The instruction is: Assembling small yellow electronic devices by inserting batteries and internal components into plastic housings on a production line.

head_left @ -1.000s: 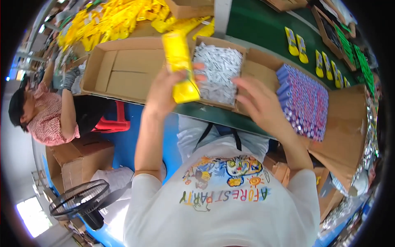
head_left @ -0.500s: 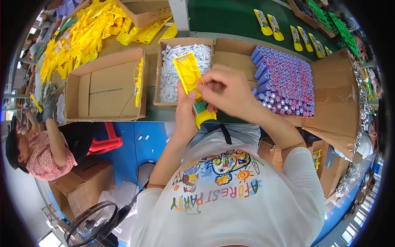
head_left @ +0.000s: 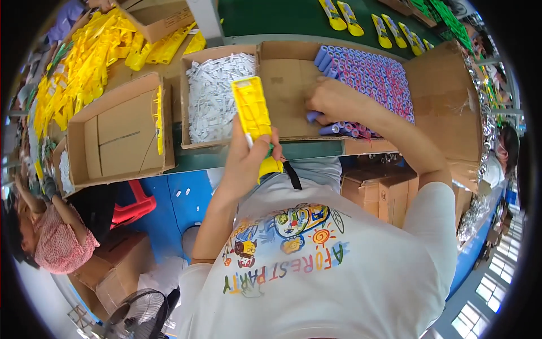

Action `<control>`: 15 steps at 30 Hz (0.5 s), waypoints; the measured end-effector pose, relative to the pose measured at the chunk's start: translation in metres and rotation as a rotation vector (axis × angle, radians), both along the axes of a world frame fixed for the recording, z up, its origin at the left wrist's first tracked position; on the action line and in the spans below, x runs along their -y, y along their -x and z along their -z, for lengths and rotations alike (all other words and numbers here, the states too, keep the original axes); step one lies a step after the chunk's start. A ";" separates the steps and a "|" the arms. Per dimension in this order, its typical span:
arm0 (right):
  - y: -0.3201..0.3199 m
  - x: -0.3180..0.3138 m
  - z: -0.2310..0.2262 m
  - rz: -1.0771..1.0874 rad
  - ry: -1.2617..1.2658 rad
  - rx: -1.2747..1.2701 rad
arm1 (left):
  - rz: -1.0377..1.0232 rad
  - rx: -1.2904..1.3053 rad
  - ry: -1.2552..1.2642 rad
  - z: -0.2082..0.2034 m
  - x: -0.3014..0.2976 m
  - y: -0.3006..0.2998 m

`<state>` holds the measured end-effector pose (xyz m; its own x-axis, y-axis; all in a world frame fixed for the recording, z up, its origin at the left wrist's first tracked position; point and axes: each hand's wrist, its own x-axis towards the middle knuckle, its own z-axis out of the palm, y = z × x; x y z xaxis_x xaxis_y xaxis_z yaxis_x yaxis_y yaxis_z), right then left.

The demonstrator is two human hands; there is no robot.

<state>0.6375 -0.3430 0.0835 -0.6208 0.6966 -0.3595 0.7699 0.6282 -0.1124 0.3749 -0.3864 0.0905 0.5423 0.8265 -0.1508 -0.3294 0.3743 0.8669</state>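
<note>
My left hand [head_left: 244, 155] is closed round a long yellow plastic housing [head_left: 252, 107], its hollow ribbed inside facing up. A bit of green shows by my fingers, near the housing's lower end. My right hand [head_left: 334, 100] reaches into the cardboard box on the right, with its fingers closed on a purple cylindrical battery [head_left: 314, 116] at the edge of the stack. Beside it, many more purple batteries [head_left: 375, 79] stand packed in rows, with red strands between them. My right fingertips are partly hidden behind the hand.
A carton of small white parts [head_left: 217, 96] stands left of the battery box [head_left: 282, 79]. Further left is a shallow carton [head_left: 121, 135] with yellow pieces at its side. A yellow heap [head_left: 84, 68] lies behind. Finished-looking yellow units [head_left: 350, 20] rest on the green surface. A co-worker [head_left: 62, 237] sits left.
My right hand has left the yellow housing and moved right into the battery box, where it grips a battery. My left hand still holds the housing. The view has shifted slightly.
</note>
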 end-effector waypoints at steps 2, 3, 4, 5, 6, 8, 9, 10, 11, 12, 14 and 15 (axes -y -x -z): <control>0.011 -0.007 -0.003 -0.064 -0.231 0.007 | 0.050 0.018 0.042 0.002 0.007 -0.001; 0.020 -0.007 -0.014 0.175 -0.303 -0.492 | 0.021 0.019 0.032 0.004 0.010 -0.002; 0.029 -0.006 -0.023 0.415 -0.346 -0.993 | 0.025 0.035 0.039 0.006 0.012 -0.004; 0.039 -0.002 -0.031 0.396 -0.347 -0.997 | 0.041 0.052 0.047 0.009 0.013 -0.007; 0.052 0.003 -0.038 0.475 -0.324 -1.184 | 0.040 0.048 0.045 0.012 0.014 -0.008; 0.066 0.011 -0.047 0.288 -0.542 -1.069 | 0.016 0.072 0.045 0.014 0.014 -0.009; 0.070 0.017 -0.046 0.274 -0.540 -1.075 | 0.004 0.100 0.053 0.014 0.013 -0.009; 0.071 0.025 -0.042 0.177 -0.670 -0.988 | -0.006 0.093 0.068 0.017 0.013 -0.007; 0.072 0.029 -0.042 0.079 -0.794 -0.898 | -0.019 0.093 0.065 0.019 0.012 -0.007; 0.071 0.029 -0.044 0.064 -0.894 -0.921 | -0.021 0.107 0.090 0.021 0.011 -0.006; 0.073 0.023 -0.055 0.089 -0.951 -0.961 | -0.025 0.124 0.115 0.021 0.010 -0.007; 0.074 0.021 -0.058 0.126 -1.014 -0.995 | -0.021 0.135 0.124 0.020 0.010 -0.008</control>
<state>0.5638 -0.3641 0.1415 -0.2304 0.4534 0.8610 0.6942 0.6967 -0.1811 0.3832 -0.3967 0.0708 0.5476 0.8174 -0.1790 -0.4487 0.4674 0.7617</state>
